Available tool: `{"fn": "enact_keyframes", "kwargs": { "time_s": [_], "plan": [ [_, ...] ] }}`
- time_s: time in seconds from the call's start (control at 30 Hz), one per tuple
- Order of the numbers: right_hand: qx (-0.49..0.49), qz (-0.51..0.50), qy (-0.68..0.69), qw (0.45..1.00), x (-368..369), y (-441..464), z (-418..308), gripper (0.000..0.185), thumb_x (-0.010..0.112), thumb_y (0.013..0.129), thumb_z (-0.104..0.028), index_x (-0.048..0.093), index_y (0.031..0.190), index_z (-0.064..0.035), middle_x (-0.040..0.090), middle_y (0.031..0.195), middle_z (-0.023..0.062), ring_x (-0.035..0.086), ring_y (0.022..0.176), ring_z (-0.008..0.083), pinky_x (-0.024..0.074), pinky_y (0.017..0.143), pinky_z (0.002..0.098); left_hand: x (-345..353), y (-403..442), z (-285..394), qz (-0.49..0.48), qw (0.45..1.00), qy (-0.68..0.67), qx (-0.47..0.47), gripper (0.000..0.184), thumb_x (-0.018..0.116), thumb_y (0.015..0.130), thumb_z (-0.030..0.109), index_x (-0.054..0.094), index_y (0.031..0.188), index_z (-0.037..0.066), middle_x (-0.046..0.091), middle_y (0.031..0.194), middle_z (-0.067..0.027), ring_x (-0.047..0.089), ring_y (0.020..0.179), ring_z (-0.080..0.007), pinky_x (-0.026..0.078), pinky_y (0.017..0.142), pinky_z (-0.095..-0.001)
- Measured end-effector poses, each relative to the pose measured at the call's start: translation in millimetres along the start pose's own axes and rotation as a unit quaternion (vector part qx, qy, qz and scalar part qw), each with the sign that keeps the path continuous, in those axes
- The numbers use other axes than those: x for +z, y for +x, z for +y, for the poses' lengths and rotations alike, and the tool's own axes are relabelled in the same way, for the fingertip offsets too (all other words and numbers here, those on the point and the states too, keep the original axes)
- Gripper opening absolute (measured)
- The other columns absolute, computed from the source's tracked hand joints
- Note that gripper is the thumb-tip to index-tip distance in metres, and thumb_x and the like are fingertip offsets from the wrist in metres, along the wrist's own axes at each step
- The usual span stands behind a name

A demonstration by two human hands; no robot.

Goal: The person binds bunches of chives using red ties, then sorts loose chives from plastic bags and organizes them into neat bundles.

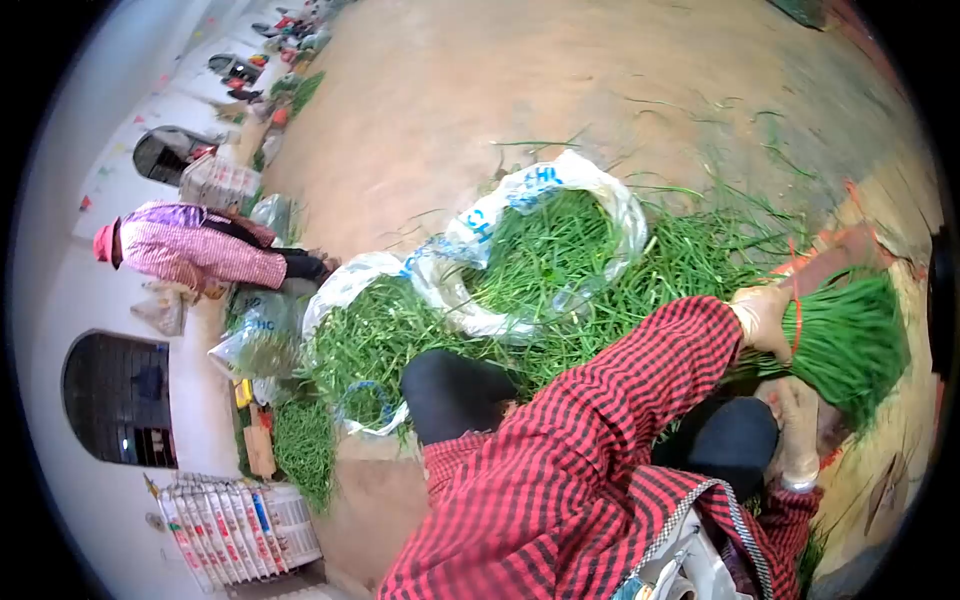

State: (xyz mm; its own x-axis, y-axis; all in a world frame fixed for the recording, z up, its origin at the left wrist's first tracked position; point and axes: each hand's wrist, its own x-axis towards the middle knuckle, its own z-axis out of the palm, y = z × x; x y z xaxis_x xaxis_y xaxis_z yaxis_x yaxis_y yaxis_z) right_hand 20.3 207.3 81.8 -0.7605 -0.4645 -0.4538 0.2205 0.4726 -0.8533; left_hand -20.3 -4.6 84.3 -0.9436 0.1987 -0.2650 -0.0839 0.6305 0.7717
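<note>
- Yr L hand [764,320] is closed round the green-stalk bundle [855,345], fingers right by the red band [798,318].
- Yr R hand [797,418] is at the bundle's near side, below yr L fingers; can't tell if it grips, its fingertips being partly hidden.
- Part of the bundle is behind yr L fingers & wrist, so that end's hard to make out.
- Long axis runs approx crosswise past yr L fingers; the fanned end points away to yr right, drooping a bit twd yr R wrist.
- Loose stalks [700,250] & open plastic bag [627,215] lie left of yr L fingers.
- Far-left bkgd ppl & goods: blurry, some cut off.
</note>
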Motion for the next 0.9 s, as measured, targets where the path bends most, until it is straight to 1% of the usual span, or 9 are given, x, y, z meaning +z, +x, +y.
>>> {"fn": "enact_keyframes", "kwargs": {
  "time_s": [0.13,0.2,0.3,0.33,0.4,0.43,0.53,0.8,0.9],
  "plan": [
    [-0.208,0.178,-0.153,0.949,-8,35,124,0.042,0.058,0.095,-0.031,0.058,0.119,0.0026,0.061,0.106,0.0137,0.059,0.1,0.0212,0.0491,0.08,0.0309,-14,-19,7,0.098,0.978,-0.183,0.034,0.103,0.085,0.05,0.038,0.044,0.135,-0.001,0.06,0.12,-0.0251,0.058,0.113,-0.0368,0.045,0.098,-0.0371],
    [-0.197,0.012,0.288,0.937,-8,27,72,0.057,0.06,0.093,-0.03,0.039,0.136,0.0008,0.045,0.131,0.0175,0.049,0.116,0.0277,0.0428,0.095,0.0347,-11,-19,14,0.137,0.958,-0.231,0.099,0.113,0.086,0.049,0.036,0.034,0.142,-0.002,0.05,0.132,-0.0264,0.049,0.123,-0.0369,0.037,0.106,-0.0378],
    [-0.071,0.047,0.318,0.944,-21,26,61,0.066,0.065,0.091,-0.032,0.037,0.141,0.0003,0.045,0.136,0.0189,0.047,0.122,0.0262,0.0403,0.102,0.0388,-9,-22,26,0.179,0.926,-0.253,0.217,0.127,0.088,0.047,0.035,0.02,0.147,-0.002,0.038,0.143,-0.0268,0.038,0.133,-0.0368,0.03,0.111,-0.0391],
    [-0.239,0.202,-0.058,0.948,-19,14,1,0.066,0.064,0.09,-0.035,0.038,0.141,-0.0015,0.045,0.138,0.0155,0.048,0.12,0.0267,0.0403,0.102,0.0402,-11,-24,30,0.186,0.904,-0.257,0.285,0.134,0.09,0.046,0.035,0.012,0.149,-0.003,0.031,0.148,-0.0268,0.032,0.138,-0.0363,0.026,0.113,-0.0397],
    [-0.361,0.319,-0.419,0.769,-16,17,-13,0.067,0.063,0.09,-0.039,0.039,0.141,-0.0033,0.045,0.139,0.0122,0.05,0.119,0.0271,0.0403,0.102,0.0417,-3,-18,15,0.17,0.915,-0.219,0.293,0.139,0.09,0.045,0.036,0.008,0.15,-0.003,0.026,0.151,-0.0264,0.028,0.14,-0.0355,0.023,0.114,-0.0403],
    [-0.349,0.284,-0.453,0.77,-16,32,24,0.063,0.063,0.09,-0.038,0.042,0.137,-0.0016,0.048,0.134,0.014,0.051,0.116,0.0264,0.0413,0.099,0.0401,2,-15,5,0.154,0.923,-0.183,0.302,0.143,0.091,0.044,0.037,0.003,0.15,-0.003,0.022,0.153,-0.026,0.024,0.142,-0.0347,0.02,0.115,-0.0408],
    [-0.193,0.153,-0.129,0.961,5,31,33,0.056,0.063,0.09,-0.033,0.045,0.131,-0.0011,0.05,0.124,0.0124,0.052,0.106,0.024,0.0422,0.092,0.0377,-4,-27,-10,0.076,0.949,-0.128,0.276,0.125,0.087,0.051,0.037,0.014,0.146,-0.001,0.026,0.148,-0.0248,0.03,0.137,-0.0322,0.026,0.111,-0.0395],
    [-0.13,0.065,-0.025,0.989,12,53,38,0.036,0.062,0.09,-0.022,0.054,0.117,0.0001,0.057,0.097,0.008,0.054,0.081,0.0174,0.0448,0.073,0.0311,-7,-31,-1,0.286,0.941,-0.034,0.179,0.071,0.081,0.058,0.034,0.056,0.115,0.001,0.056,0.116,-0.0217,0.057,0.106,-0.0335,0.045,0.092,-0.0413],
    [-0.041,-0.02,-0.071,0.996,13,50,27,0.028,0.061,0.09,-0.017,0.057,0.111,0.0006,0.06,0.087,0.0064,0.055,0.071,0.0149,0.0457,0.066,0.0286,-30,-34,14,0.179,0.969,0.168,0.018,0.066,0.081,0.057,0.035,0.058,0.106,-0.002,0.058,0.108,-0.0193,0.059,0.099,-0.0322,0.046,0.089,-0.0402]
  ]
}}
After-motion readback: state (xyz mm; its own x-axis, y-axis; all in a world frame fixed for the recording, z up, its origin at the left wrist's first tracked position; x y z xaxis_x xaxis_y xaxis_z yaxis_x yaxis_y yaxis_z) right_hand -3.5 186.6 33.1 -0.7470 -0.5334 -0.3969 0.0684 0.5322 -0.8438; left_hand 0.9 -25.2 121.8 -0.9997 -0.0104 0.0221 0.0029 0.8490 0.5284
